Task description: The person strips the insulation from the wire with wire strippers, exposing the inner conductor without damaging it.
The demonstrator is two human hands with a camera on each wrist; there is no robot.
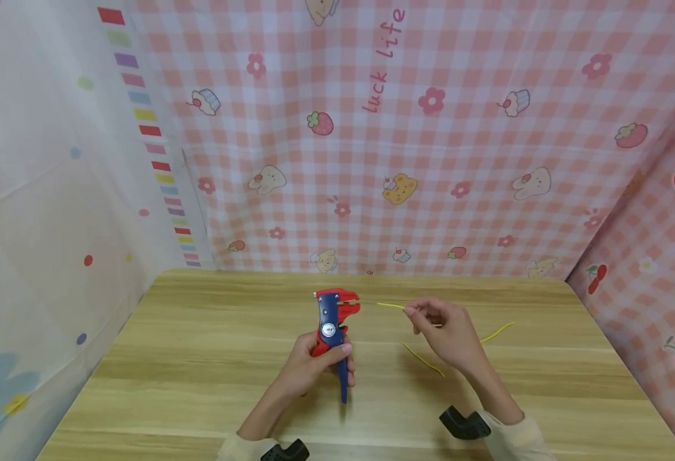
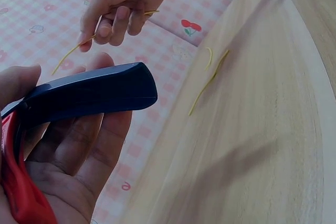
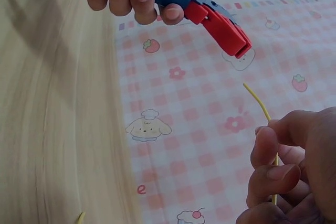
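Sleeves of pale cloth (image 1: 519, 438) come nearest, with black wrist pieces (image 1: 464, 422) beside their cuffs. Beyond them, the left hand (image 1: 310, 366) grips a blue-and-red hand tool (image 1: 328, 314) by its handles, thumb laid across, the red head pointing to the right. One loose yellow wire (image 1: 424, 360) lies on the wooden table (image 1: 199, 358) between the hands; another yellow piece (image 1: 497, 331) lies beyond the right forearm. The right hand (image 1: 446, 326) pinches a yellow strand (image 1: 391, 305) between thumb and forefinger, its free end directed at the tool's red jaws, near but not touching. Farthest back hangs a pink checked curtain (image 1: 360, 160) printed with strawberries, flowers and cupcakes.
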